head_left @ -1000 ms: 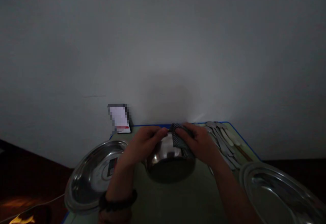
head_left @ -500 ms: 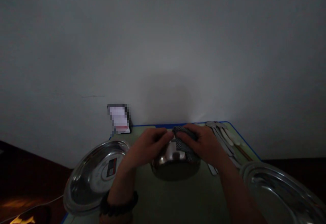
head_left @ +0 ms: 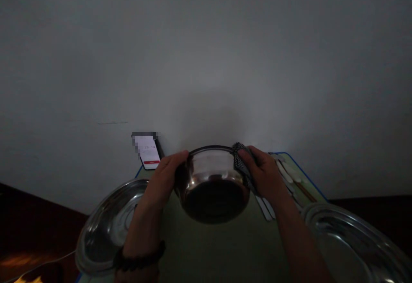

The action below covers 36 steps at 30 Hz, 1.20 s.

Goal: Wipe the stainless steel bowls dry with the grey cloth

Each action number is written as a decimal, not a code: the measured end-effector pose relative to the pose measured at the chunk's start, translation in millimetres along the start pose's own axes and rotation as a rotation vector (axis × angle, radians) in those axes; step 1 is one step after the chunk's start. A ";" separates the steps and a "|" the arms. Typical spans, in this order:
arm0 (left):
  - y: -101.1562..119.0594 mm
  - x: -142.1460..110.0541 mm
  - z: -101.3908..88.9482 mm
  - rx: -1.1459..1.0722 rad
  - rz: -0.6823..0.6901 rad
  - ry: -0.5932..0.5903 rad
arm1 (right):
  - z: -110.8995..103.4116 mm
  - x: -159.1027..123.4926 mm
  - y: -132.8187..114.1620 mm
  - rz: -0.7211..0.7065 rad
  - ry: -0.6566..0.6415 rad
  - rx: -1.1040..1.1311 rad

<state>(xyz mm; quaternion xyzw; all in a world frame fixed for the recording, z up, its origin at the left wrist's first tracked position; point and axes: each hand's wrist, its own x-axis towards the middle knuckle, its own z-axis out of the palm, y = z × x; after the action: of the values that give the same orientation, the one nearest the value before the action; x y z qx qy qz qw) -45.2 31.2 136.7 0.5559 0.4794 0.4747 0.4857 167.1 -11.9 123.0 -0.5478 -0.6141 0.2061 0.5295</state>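
A shiny metal bowl (head_left: 210,167) is held up over the table between my two hands, tilted so that its outer side and dark underside face me. My left hand (head_left: 167,173) grips its left rim, fingers wrapped over the edge. On the right, my right hand (head_left: 262,169) presses a dark patterned cloth (head_left: 241,160) against the bowl's rim and side. A dark beaded bracelet (head_left: 138,257) circles my left wrist. The bowl's inside is hidden from view.
A large steel basin (head_left: 92,227) stands at the table's left, another basin (head_left: 354,235) at the right. Several spoons and other utensils (head_left: 289,173) lie at the back right of the green table (head_left: 222,253). A phone (head_left: 148,152) leans against the wall (head_left: 209,59).
My hands have moved apart, the left to the bowl's left rim and the right, with the cloth, to its right side. The bowl now shows more of its underside.
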 end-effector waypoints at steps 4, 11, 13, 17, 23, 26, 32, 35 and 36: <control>6.2 -8.4 14.2 0.331 0.124 -0.342 | 2.3 -3.2 -5.1 -0.073 -0.232 -0.084; 5.2 -3.9 16.2 0.251 0.100 -0.189 | 6.3 -2.8 -7.1 -0.010 -0.146 0.054; 2.5 -0.2 8.7 0.080 0.042 -0.040 | 5.8 -1.5 -4.4 0.029 -0.028 0.095; 2.6 0.5 -2.2 -0.044 0.026 0.040 | 5.6 -0.2 0.6 0.036 0.048 0.121; 11.6 -9.8 10.7 0.396 0.205 -0.396 | 7.0 -4.6 -5.4 -0.034 -0.187 0.013; 9.5 -8.4 15.1 0.472 0.266 -0.435 | 9.2 -5.6 -9.2 -0.059 -0.228 0.007; 2.4 -2.5 4.0 0.230 0.181 -0.169 | 4.9 -1.8 -6.0 0.010 -0.039 0.082; 8.4 -6.9 5.7 0.280 0.247 -0.138 | -0.4 -1.4 -3.2 0.027 0.018 0.082; 11.2 -9.2 7.8 0.339 0.275 -0.166 | -1.5 -1.9 -3.2 0.029 0.012 0.070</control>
<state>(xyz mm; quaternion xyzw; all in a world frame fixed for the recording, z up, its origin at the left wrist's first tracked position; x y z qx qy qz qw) -37.4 20.6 146.6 0.7267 0.4303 0.4019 0.3538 166.7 -15.0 125.4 -0.5389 -0.5955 0.2317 0.5489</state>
